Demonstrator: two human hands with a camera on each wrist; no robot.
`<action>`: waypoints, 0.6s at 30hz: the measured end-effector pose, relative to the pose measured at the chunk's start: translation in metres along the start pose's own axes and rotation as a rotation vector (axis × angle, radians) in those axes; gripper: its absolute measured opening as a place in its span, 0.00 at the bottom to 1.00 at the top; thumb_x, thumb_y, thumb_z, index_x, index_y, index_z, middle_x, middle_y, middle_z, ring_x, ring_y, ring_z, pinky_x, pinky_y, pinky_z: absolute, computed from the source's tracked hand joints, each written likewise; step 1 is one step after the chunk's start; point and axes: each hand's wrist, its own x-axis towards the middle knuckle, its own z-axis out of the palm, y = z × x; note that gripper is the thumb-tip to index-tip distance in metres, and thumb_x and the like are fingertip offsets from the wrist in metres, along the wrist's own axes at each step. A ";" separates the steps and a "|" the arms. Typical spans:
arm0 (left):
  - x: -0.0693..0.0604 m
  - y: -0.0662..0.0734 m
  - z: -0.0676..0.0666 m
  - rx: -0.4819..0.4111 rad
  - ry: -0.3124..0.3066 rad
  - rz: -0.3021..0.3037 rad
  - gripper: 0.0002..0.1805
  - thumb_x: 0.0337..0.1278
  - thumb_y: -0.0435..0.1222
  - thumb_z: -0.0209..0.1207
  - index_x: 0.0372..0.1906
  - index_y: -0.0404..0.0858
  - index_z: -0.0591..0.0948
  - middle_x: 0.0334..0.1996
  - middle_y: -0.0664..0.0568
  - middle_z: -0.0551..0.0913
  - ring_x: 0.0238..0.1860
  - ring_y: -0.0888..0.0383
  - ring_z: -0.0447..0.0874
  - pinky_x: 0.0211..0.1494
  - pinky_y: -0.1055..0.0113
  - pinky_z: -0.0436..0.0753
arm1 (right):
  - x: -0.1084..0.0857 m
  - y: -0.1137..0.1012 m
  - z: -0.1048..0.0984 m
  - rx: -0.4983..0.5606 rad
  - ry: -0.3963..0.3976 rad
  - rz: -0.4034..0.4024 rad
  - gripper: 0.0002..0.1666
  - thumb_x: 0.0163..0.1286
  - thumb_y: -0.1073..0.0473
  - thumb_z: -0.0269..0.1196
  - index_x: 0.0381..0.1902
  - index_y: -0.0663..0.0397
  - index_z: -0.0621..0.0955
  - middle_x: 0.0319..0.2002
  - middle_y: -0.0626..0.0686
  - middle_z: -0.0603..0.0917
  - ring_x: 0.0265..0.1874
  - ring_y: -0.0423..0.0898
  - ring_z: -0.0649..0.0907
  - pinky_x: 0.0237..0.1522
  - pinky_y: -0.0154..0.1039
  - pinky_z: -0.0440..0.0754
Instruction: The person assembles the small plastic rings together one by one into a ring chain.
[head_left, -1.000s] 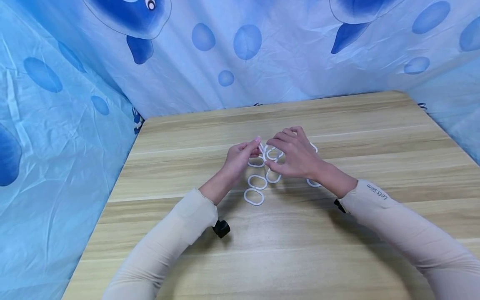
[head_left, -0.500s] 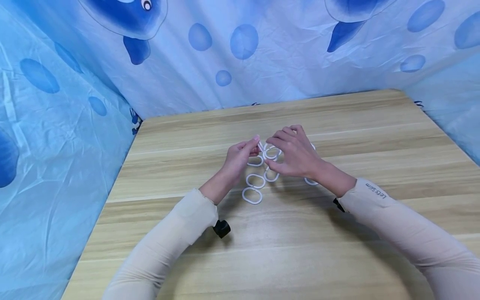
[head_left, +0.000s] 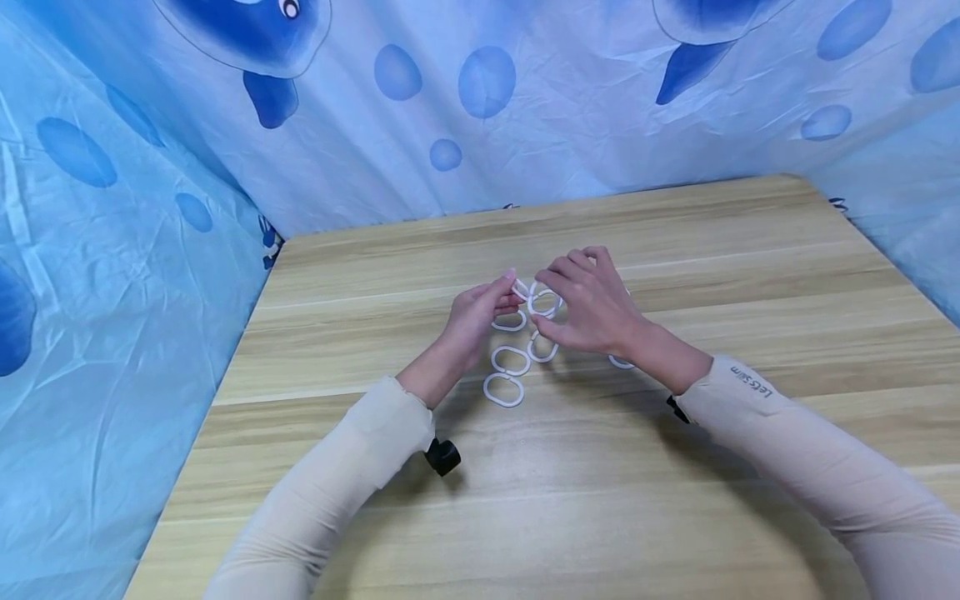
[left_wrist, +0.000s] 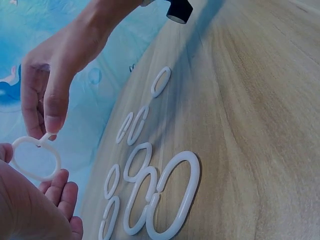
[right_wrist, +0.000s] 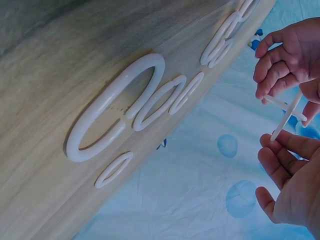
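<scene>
A blue, bubble-printed fabric curtain point(head_left: 446, 156) hangs at twelve o'clock behind the pale wood-grain table point(head_left: 525, 517). Above its middle the left hand point(head_left: 472, 317) pinches a smooth white oval ring point(left_wrist: 58, 161); at three o'clock the right hand point(head_left: 592, 312) pinches a second white ring point(right_wrist: 283, 124) crossing it, and matching loose rings point(head_left: 506, 405) lie towards six o'clock.

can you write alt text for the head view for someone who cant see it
A person's left grip and right grip hold white links close together above a wood-grain table. Other links lie on the table beneath and around them. A blue patterned curtain hangs behind.
</scene>
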 end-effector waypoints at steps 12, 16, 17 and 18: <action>0.002 -0.002 0.000 -0.081 0.000 -0.027 0.25 0.65 0.46 0.58 0.49 0.25 0.76 0.34 0.48 0.83 0.58 0.36 0.73 0.65 0.56 0.69 | 0.001 0.002 0.002 -0.073 0.010 -0.032 0.24 0.51 0.46 0.64 0.37 0.61 0.82 0.34 0.57 0.82 0.37 0.56 0.78 0.50 0.57 0.68; 0.002 -0.002 0.000 -0.075 0.003 -0.044 0.22 0.64 0.48 0.58 0.44 0.30 0.79 0.34 0.48 0.84 0.52 0.41 0.78 0.66 0.54 0.66 | 0.001 0.002 0.002 -0.074 0.020 -0.039 0.24 0.51 0.47 0.63 0.38 0.61 0.82 0.34 0.57 0.82 0.37 0.56 0.78 0.49 0.57 0.69; 0.002 -0.001 0.001 -0.078 0.005 -0.044 0.19 0.64 0.48 0.58 0.40 0.33 0.80 0.34 0.48 0.84 0.49 0.44 0.80 0.66 0.53 0.66 | 0.002 0.003 0.002 -0.071 0.024 -0.037 0.24 0.51 0.47 0.64 0.38 0.61 0.82 0.34 0.57 0.82 0.37 0.56 0.78 0.49 0.57 0.69; 0.002 -0.001 0.001 -0.074 0.004 -0.044 0.17 0.64 0.48 0.58 0.38 0.35 0.80 0.34 0.49 0.84 0.46 0.48 0.81 0.66 0.52 0.65 | 0.002 0.003 0.002 -0.067 0.027 -0.036 0.24 0.50 0.46 0.63 0.38 0.61 0.82 0.34 0.57 0.83 0.37 0.56 0.78 0.49 0.57 0.69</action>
